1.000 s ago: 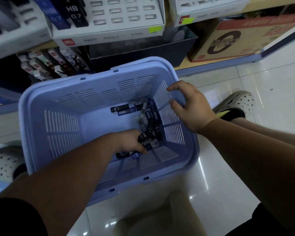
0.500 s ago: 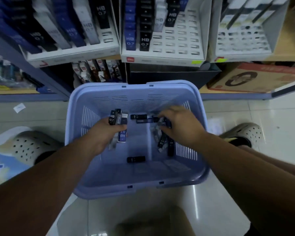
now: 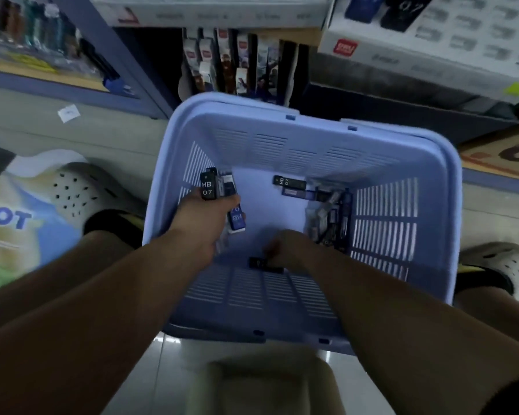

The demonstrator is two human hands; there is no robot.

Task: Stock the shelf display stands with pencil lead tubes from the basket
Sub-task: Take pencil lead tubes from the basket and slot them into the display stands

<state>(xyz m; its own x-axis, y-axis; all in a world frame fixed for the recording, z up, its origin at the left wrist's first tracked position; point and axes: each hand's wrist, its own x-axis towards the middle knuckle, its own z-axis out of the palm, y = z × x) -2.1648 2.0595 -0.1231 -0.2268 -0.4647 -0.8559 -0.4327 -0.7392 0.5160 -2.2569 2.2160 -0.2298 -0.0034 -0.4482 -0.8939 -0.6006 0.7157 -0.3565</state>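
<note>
A light blue plastic basket (image 3: 432,283) sits on the floor between my feet. My left hand (image 3: 206,220) is inside it at the left wall and grips several pencil lead tubes (image 3: 215,187), black and blue, marked HB 0.7. My right hand (image 3: 285,250) is low at the near side of the basket floor, its fingers curled at a single black tube (image 3: 259,262) lying there. More loose tubes (image 3: 331,217) lie heaped at the right wall. White display stands (image 3: 432,40) show at the top on the shelf.
Shelving with packaged stationery (image 3: 240,64) stands just behind the basket. My perforated clogs (image 3: 81,193) flank it on both sides. A cardboard box (image 3: 498,157) sits at the right under the shelf, and a low stool top (image 3: 261,384) lies below the basket.
My right hand has moved from the heap at the right wall down to the single black tube near the front. The left hand still holds its tubes. The view has tilted downward.
</note>
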